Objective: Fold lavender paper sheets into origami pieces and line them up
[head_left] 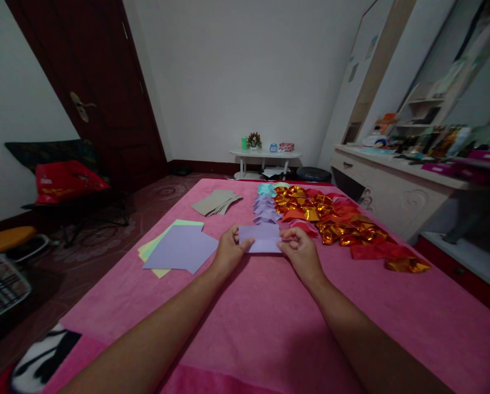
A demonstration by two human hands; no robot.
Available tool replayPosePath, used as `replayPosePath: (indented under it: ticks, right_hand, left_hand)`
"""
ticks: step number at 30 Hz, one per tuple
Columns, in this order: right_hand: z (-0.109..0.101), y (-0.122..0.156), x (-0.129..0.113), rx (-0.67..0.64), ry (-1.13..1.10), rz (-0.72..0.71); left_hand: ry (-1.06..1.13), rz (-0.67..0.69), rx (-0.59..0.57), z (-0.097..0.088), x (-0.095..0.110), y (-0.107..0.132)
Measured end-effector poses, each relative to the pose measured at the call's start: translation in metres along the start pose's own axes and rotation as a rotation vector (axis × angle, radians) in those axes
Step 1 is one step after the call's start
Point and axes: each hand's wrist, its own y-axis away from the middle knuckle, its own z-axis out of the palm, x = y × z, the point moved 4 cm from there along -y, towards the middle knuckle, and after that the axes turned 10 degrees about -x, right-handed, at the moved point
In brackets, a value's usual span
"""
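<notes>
Between my two hands is a purple sheet of paper [261, 239], held a little above the pink cloth; it looks folded into a rectangle. My left hand [231, 247] pinches its left end, thumb on the near face. On the right end, my right hand [301, 250] grips with thumb and fingers. Just beyond the sheet stands a row of folded purple paper pieces [265, 208]. Left of my left hand lies a fanned stack of purple, green and yellow paper sheets [179, 246]. Farther back is a pile of grey-beige sheets [215, 202].
Rows of folded shiny gold pieces [294, 200] and red pieces [365, 251] cover the back right of the pink cloth [245, 328]. A small white table [265, 154] stands by the wall. Right is a cluttered dresser [392, 169]; left, a chair with a red bag [68, 180].
</notes>
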Motion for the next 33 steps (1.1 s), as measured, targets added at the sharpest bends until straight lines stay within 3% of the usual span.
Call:
replayPosePath:
  ticks: [4,14,18,23,29,33]
  right_hand:
    - [0.000,0.001,-0.008,-0.025,0.045,-0.069]
    - [-0.012,-0.001,0.005,0.021,0.052,-0.050]
    - [-0.013,-0.001,0.006,0.030,0.027,-0.041]
    - [-0.010,0.002,0.000,0.006,-0.013,-0.004]
    - [-0.001,0.005,-0.006,-0.086,-0.192,0.128]
    - [0.000,0.005,-0.006,-0.097,-0.199,0.148]
  left_hand:
    - [0.117,0.013,0.020,0.001,0.002,0.006]
    - [-0.025,0.095,-0.163,0.009,0.021,0.013]
    - [-0.043,0.095,-0.172,0.007,0.016,0.010]
    - [0.186,0.011,-0.198,0.008,0.005,0.008]
    - [0.249,0.049,-0.159,0.005,0.003,0.007]
    - [0.249,0.031,-0.127,0.004,0.000,0.005]
